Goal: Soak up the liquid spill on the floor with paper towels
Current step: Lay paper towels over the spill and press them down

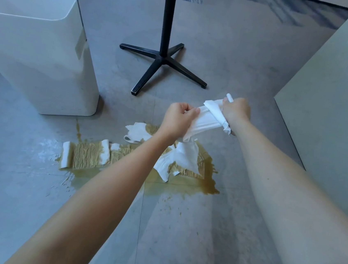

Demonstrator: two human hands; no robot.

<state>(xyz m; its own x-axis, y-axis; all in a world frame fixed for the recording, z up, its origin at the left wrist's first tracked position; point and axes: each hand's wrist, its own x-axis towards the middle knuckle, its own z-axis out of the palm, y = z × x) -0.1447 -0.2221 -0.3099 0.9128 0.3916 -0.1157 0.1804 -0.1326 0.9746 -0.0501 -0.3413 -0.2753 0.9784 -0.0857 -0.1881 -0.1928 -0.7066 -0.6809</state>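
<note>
You are gripping one white paper towel (207,119) at centre frame, your left hand (177,119) and right hand (236,112) both curling their fingers round its ends. Just below, one brown spill (186,186) is pooling on the floor (32,203) (at least three towel pieces (179,160) are lying in it). One white bin (37,53) is standing upper left.

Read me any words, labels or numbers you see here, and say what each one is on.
No text can be read.
On the bin, a pale sticker: too blurred to read.
On the towel and the stand: no print shows.
</note>
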